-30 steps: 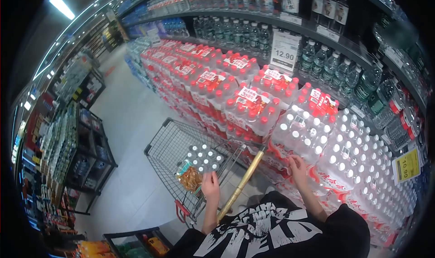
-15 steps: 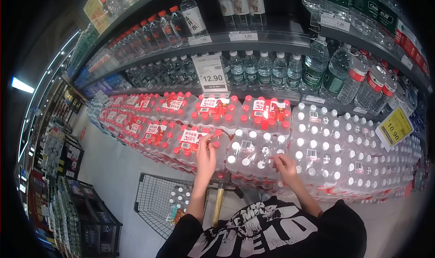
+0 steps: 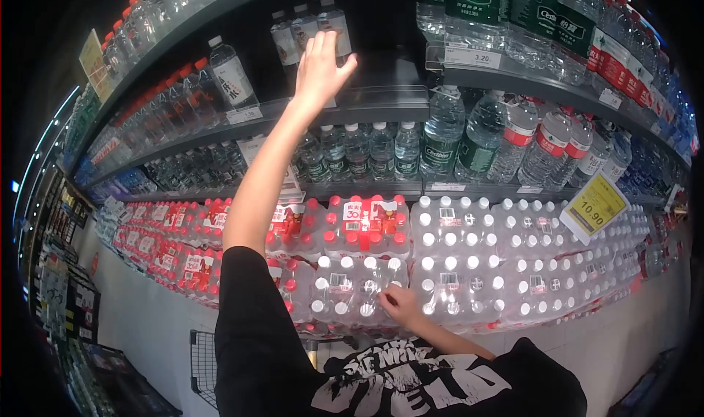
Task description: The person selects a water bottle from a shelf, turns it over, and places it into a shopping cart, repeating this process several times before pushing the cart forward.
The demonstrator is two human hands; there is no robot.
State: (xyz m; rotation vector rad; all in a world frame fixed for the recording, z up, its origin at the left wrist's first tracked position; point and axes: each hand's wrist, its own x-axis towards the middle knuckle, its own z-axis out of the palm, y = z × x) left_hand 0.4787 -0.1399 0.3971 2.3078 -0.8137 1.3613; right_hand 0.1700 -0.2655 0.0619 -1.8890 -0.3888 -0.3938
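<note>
My left hand is raised to the upper shelf, fingers stretched out and thumb apart, holding nothing. It overlaps the lower part of the clear square bottles with picture labels that stand there in a short row. Down in front of my body, my right hand has its fingers curled in, with nothing showing in them. It hovers at the right side of a shrink-wrapped pack of white-capped water bottles. Behind that pack lies a pack of red-capped bottles.
More white-capped packs are stacked to the right, beside a yellow price sign. Green-labelled bottles line the lower shelf. One white-labelled bottle stands left of my raised arm. A shopping cart is partly hidden below.
My left hand has risen from the red-capped packs to the upper shelf, its fingers straightening. My right hand stays low by the white-capped pack. The view has shifted, and more of the cart is hidden.
</note>
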